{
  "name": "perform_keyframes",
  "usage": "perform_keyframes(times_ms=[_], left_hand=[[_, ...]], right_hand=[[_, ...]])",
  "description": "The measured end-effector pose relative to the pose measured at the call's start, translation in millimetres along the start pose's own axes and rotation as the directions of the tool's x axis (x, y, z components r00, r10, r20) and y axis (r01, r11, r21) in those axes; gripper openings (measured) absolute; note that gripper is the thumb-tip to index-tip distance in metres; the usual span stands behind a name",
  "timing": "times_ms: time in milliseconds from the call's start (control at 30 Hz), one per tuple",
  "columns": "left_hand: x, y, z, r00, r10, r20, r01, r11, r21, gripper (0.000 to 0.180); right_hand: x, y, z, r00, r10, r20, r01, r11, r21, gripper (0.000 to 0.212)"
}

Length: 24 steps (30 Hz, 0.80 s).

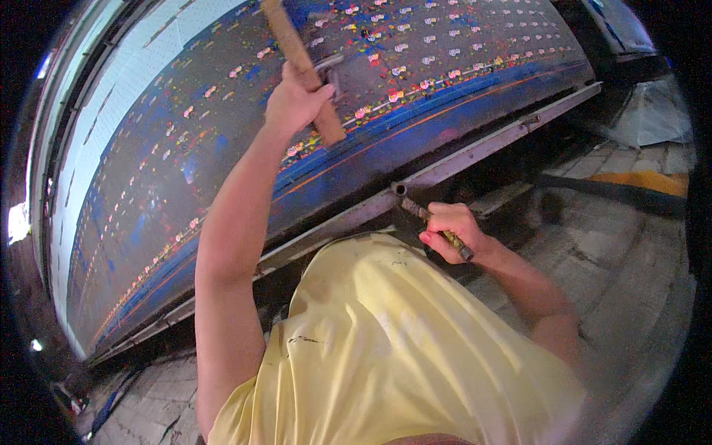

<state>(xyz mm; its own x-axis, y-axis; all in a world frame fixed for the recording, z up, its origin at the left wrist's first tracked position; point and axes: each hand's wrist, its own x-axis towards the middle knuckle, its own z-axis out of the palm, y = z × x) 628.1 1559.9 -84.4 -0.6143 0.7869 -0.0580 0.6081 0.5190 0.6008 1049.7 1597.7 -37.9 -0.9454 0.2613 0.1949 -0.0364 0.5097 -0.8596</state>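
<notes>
Head | left fingers [288, 72] wrapped round one wooden bar [294, 48] | right fingers [451, 222] wrapped round one rod [457, 243] | one colour-flecked table [245, 119]

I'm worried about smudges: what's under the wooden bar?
Around the wooden bar in the left hand shows a dark surface with coloured marks; whatever lies directly beneath is covered.

readable text: none | dark tabletop [241, 111]: small repeated motifs [399, 71], unreadable
</notes>
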Motion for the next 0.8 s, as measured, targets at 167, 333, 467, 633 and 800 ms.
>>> perform_keyframes(times_ms=[167,333,467,633,800], left_hand=[[-33,69,0,0.998,-0.014,0.064,0.009,0.997,0.081,0.097],[-110,53,-2,0.875,0.435,0.213,-0.407,0.899,-0.163,0.060],[-143,64,16,0.680,0.679,0.278,-0.607,0.733,-0.307,0.057],[-158,69,38,0.680,0.633,0.369,-0.560,0.774,-0.296,0.051],[-160,67,47,0.695,0.630,0.346,-0.564,0.777,-0.280,0.049]], right_hand=[[-34,16,1,0.988,0.150,0.048,-0.153,0.986,0.067,0.027],[-35,17,25,0.959,0.282,-0.015,-0.271,0.934,0.235,0.029],[-33,6,46,0.901,0.412,-0.136,-0.344,0.870,0.354,0.039],[-44,9,71,0.720,0.690,-0.080,-0.522,0.613,0.593,0.054],[-44,17,84,0.743,0.669,-0.019,-0.204,0.253,0.946,0.051]])
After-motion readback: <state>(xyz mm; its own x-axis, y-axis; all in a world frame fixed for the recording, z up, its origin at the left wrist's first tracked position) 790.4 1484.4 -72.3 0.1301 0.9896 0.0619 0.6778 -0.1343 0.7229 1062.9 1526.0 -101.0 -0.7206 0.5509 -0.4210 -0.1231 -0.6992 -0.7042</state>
